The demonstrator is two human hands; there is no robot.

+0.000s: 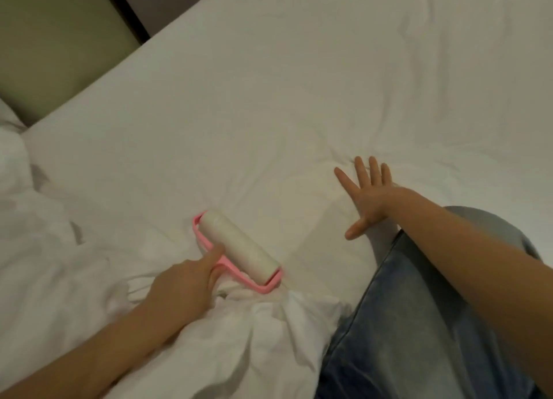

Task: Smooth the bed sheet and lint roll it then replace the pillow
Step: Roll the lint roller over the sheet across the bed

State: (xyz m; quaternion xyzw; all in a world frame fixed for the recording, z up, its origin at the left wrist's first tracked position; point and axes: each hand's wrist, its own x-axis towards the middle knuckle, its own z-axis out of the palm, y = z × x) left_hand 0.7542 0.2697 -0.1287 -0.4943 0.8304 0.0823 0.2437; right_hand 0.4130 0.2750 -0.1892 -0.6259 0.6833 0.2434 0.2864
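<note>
A white bed sheet (299, 99) fills most of the view. It lies fairly flat across the far half of the bed, with long shallow creases running toward the upper right and a knot of finer wrinkles just beyond the right hand (369, 201). That hand lies palm-down on the sheet with its fingers and thumb spread wide, holding nothing.

The lint roller (239, 249) has a pink frame and a white roll. It sits on the sheet toward the near left, lying diagonally, right where the flat sheet meets a heap of crumpled white bedding (45, 249) that spreads over the near-left part of the bed. The left hand (182, 285) grips the roller from the near side: its fingers are curled round the handle (which the hand itself hides), while the index finger (217, 252) reaches forward onto the pink frame, touching the roll. The two hands are well apart.

A knee in faded blue jeans (419, 309) rests on the bed at the near right, just below the right forearm.

Beyond the mattress edge at the upper left stands a padded olive-green headboard (54, 39), with a dark strip (125, 6) beside it. The light is dim and warm.
</note>
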